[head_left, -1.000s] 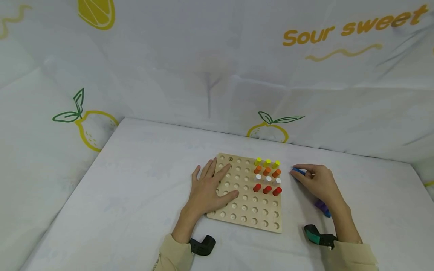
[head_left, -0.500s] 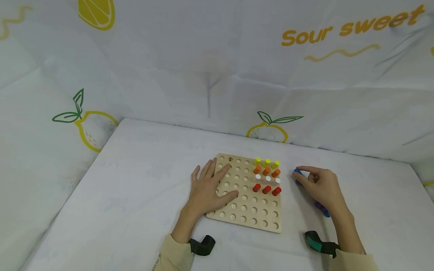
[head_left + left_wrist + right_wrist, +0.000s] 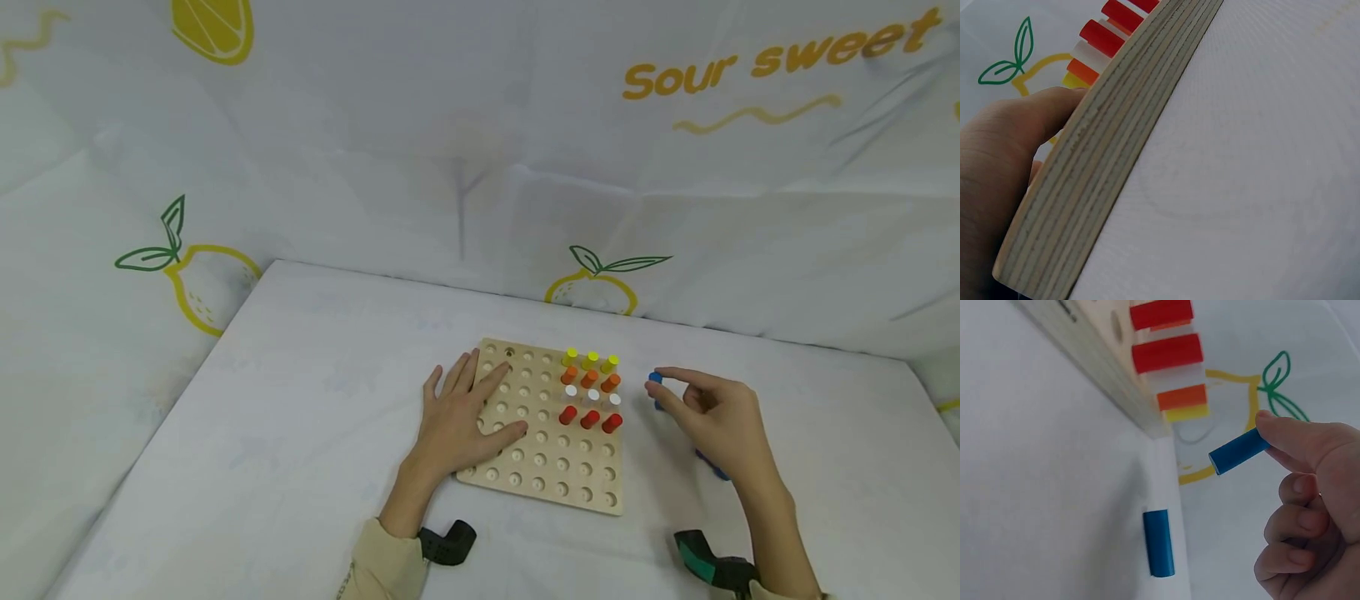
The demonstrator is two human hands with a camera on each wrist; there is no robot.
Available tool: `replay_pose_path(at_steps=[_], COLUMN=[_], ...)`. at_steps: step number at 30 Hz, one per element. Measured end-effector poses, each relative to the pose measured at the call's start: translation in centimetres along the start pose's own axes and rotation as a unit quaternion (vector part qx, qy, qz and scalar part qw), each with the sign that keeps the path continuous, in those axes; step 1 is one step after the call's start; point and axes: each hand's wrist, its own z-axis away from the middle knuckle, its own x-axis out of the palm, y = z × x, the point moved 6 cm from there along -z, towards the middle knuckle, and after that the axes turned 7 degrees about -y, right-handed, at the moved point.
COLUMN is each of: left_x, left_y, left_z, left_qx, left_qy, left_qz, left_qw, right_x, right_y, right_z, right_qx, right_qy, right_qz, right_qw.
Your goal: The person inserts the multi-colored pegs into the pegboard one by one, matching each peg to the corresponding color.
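Note:
A square wooden pegboard [image 3: 517, 481] lies on the table, with yellow, orange, white and red pegs [image 3: 590, 419] in short rows at its far right part. Spread over the board's left side, my left hand [image 3: 453, 429] rests with fingers straight; its thumb shows above the board's layered edge [image 3: 1110, 144] in the left wrist view. To the right of the board, my right hand [image 3: 720, 417] pinches a blue peg [image 3: 1238, 452] by one end between thumb and forefinger. Its other fingers are curled in. The held peg stands roughly upright in the head view, just above the table.
Another blue peg [image 3: 1159, 542] lies on the table in the right wrist view. Dark blue pegs [image 3: 712, 465], partly hidden by my right hand, lie nearer the front. A white cloth with lemon prints [image 3: 592, 292] hangs behind the table.
My right hand has shifted slightly right and lifted, and the blue peg in it has turned from lying flat to nearly upright. The left hand has stayed in place on the board.

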Motion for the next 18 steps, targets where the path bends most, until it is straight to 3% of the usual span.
replay_pose_path(at_steps=[11, 18], left_x=[0.1, 0.0], left_y=[0.0, 0.0], left_z=[0.0, -0.1], left_qx=[-0.002, -0.003], left_qy=[-0.003, -0.006], left_qz=[0.003, -0.002], left_qw=[1.0000, 1.0000], right_x=[0.1, 1.6], right_y=[-2.1, -3.6], right_z=[1.2, 1.7], right_qx=[0.000, -0.040], right_qy=[-0.019, -0.088], right_qz=[-0.117, -0.193], right_qw=[0.9929, 0.9764])
